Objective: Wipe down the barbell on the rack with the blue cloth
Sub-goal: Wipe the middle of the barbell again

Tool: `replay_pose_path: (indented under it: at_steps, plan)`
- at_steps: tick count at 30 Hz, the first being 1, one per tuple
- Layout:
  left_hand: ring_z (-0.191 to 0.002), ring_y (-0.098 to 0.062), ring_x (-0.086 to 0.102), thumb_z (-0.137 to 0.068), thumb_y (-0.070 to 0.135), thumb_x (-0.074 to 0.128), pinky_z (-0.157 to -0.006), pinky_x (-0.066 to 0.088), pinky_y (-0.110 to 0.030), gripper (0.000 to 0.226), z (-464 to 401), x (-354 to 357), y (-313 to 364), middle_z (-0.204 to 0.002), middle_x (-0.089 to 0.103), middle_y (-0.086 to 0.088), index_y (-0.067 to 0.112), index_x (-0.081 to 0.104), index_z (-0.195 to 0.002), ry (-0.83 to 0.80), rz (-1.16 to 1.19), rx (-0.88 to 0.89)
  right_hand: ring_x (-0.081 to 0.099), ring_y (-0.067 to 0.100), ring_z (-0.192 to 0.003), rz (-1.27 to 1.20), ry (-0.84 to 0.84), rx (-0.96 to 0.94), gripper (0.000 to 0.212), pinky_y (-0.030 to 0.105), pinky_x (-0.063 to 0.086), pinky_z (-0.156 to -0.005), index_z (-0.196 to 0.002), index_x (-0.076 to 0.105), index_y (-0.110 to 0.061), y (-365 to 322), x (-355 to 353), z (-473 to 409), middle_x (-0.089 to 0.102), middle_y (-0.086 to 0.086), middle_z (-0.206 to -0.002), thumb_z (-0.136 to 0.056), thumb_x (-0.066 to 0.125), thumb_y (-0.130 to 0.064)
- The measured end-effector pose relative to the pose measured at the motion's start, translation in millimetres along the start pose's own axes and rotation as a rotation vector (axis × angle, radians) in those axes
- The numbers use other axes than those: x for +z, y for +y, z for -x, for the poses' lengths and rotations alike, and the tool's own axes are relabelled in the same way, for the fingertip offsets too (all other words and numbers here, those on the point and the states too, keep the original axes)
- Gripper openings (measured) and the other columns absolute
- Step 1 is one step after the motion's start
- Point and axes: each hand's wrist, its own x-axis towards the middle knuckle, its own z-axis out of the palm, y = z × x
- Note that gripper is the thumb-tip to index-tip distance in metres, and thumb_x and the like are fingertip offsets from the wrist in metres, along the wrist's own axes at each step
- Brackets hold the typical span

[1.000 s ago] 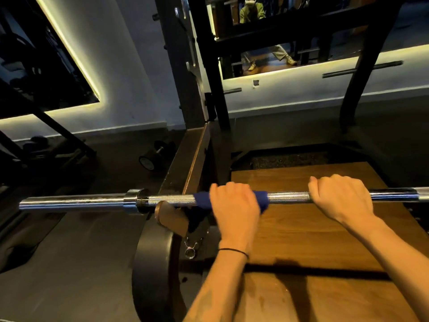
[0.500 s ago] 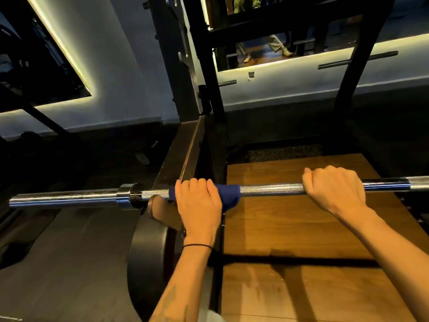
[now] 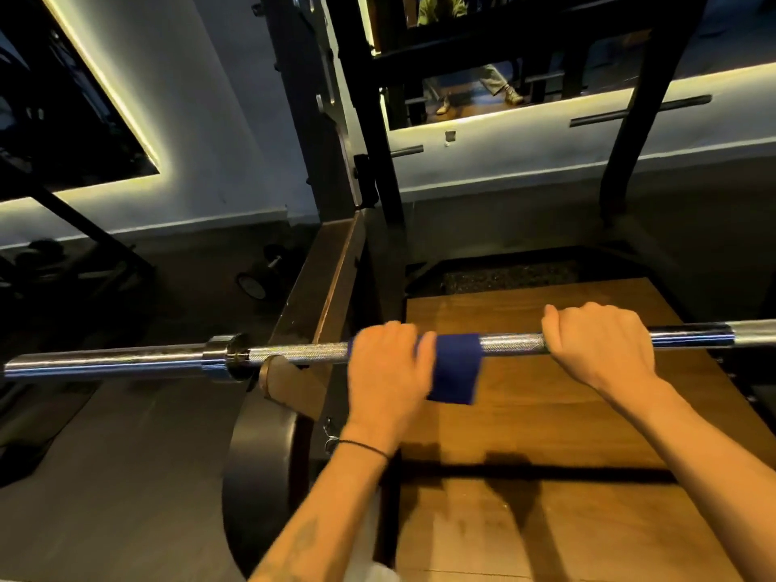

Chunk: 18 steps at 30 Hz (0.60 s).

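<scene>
Left hand (image 3: 388, 373) slid cloth (image 3: 455, 367) right from collar | wraps cloth on bar (image 3: 302, 354) | right hand (image 3: 598, 346) grips bar | wiping continues mid-frame

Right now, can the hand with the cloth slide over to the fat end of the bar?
Probably yes. The left hand grips the blue cloth round the bar; bare bar leads to the collar, though the rack hook underneath may snag.

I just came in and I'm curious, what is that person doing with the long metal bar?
A person is cleaning a barbell that sits on a rack. Their left hand holds a blue cloth wrapped over the bar's rough middle part. Their right hand grips the bare bar further along, which probably steadies it. Below is a wooden platform.
</scene>
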Motion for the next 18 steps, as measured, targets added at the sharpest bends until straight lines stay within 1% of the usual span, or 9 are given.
replay_pose_path:
  at_steps: [1, 3, 6, 7, 9, 12, 14, 16, 18]
  plan:
    - [-0.068, -0.025, 0.049, -0.101, 0.041, 0.041, -0.072, 0.035, -0.04, 0.037, 2.7, -7.3, -19.0, -0.069, 0.047, 0.001, 0.02, 0.051, -0.072, 0.018, -0.02, -0.096, 0.07, 0.024, -0.079, -0.033, 0.008, 0.016, 0.036, 0.031, 0.034, -0.056, -0.108, 0.07, -0.02, -0.3, 1.5, -0.5, 0.073, 0.0, -0.089, -0.104, 0.036, -0.032]
    - [-0.07, -0.024, 0.051, -0.101, 0.04, 0.035, -0.083, 0.038, -0.04, 0.039, 5.5, -16.0, -40.1, -0.069, 0.046, 0.003, 0.02, 0.052, -0.072, 0.03, -0.07, -0.274, 0.069, 0.027, -0.077, -0.118, 0.075, 0.082, 0.043, 0.031, 0.032, -0.057, -0.094, 0.073, -0.018, 0.2, 4.1, -3.0, 0.073, 0.003, -0.084, -0.105, 0.034, -0.032]
    - [-0.08, -0.029, 0.056, -0.099, 0.031, 0.036, -0.104, 0.038, -0.051, 0.039, 1.0, -14.3, -13.4, -0.074, 0.059, -0.006, 0.015, 0.061, -0.074, 0.049, -0.091, -0.498, 0.064, 0.021, -0.067, -0.117, 0.096, 0.071, 0.048, 0.031, 0.026, -0.052, -0.09, 0.071, -0.021, -1.5, 10.0, -0.6, 0.067, -0.001, -0.076, -0.104, 0.027, -0.035]
    - [-0.081, -0.029, 0.056, -0.099, 0.029, 0.036, -0.107, 0.036, -0.053, 0.038, -2.6, -10.8, 7.3, -0.074, 0.06, -0.006, 0.016, 0.061, -0.074, 0.033, -0.072, -0.49, 0.058, 0.019, -0.063, -0.102, 0.077, 0.074, 0.049, 0.031, 0.025, -0.05, -0.09, 0.069, -0.023, -1.7, 11.0, -0.9, 0.063, -0.004, -0.073, -0.104, 0.025, -0.036]
    - [-0.084, -0.027, 0.055, -0.099, 0.029, 0.034, -0.109, 0.033, -0.051, 0.031, -4.8, -1.4, 59.3, -0.079, 0.058, -0.001, 0.021, 0.058, -0.079, -0.069, -0.007, -0.34, 0.048, 0.018, -0.057, -0.121, 0.056, 0.113, 0.048, 0.031, 0.028, -0.051, -0.082, 0.065, -0.023, 0.1, 9.5, -3.2, 0.051, -0.006, -0.066, -0.104, 0.024, -0.037]
    - [-0.096, -0.023, 0.052, -0.099, 0.033, 0.037, -0.11, 0.032, -0.046, 0.024, 7.1, 10.0, 113.8, -0.096, 0.059, 0.002, 0.024, 0.059, -0.1, -0.142, 0.164, -0.105, 0.054, 0.017, -0.059, -0.175, 0.048, 0.095, 0.038, 0.029, 0.037, -0.056, -0.074, 0.052, -0.025, -2.0, 6.5, -2.1, 0.049, -0.007, -0.064, -0.104, 0.033, -0.038]
    - [-0.099, -0.021, 0.052, -0.101, 0.037, 0.041, -0.104, 0.037, -0.041, 0.029, 7.0, 10.2, 105.9, -0.105, 0.06, 0.002, 0.021, 0.059, -0.117, -0.137, 0.197, 0.079, 0.064, 0.021, -0.069, -0.243, 0.077, 0.085, 0.04, 0.031, 0.044, -0.06, -0.078, 0.06, -0.023, -1.3, 6.7, -1.2, 0.063, -0.003, -0.071, -0.105, 0.033, -0.036]
    - [-0.089, -0.025, 0.053, -0.102, 0.04, 0.044, -0.087, 0.042, -0.04, 0.03, 5.2, 9.2, 66.9, -0.095, 0.059, -0.002, 0.017, 0.062, -0.111, -0.08, 0.159, 0.19, 0.068, 0.022, -0.077, -0.2, 0.08, 0.094, 0.044, 0.032, 0.047, -0.063, -0.095, 0.068, -0.021, 1.3, 8.1, -3.8, 0.07, -0.002, -0.083, -0.106, 0.028, -0.036]
    - [-0.079, -0.027, 0.052, -0.101, 0.042, 0.042, -0.077, 0.04, -0.042, 0.033, 2.4, 3.2, 10.9, -0.082, 0.057, -0.003, 0.018, 0.061, -0.091, -0.008, 0.084, 0.029, 0.067, 0.018, -0.078, -0.061, 0.083, 0.023, 0.046, 0.031, 0.04, -0.057, -0.113, 0.066, -0.025, 1.0, 11.0, -4.6, 0.07, -0.004, -0.087, -0.105, 0.022, -0.036]
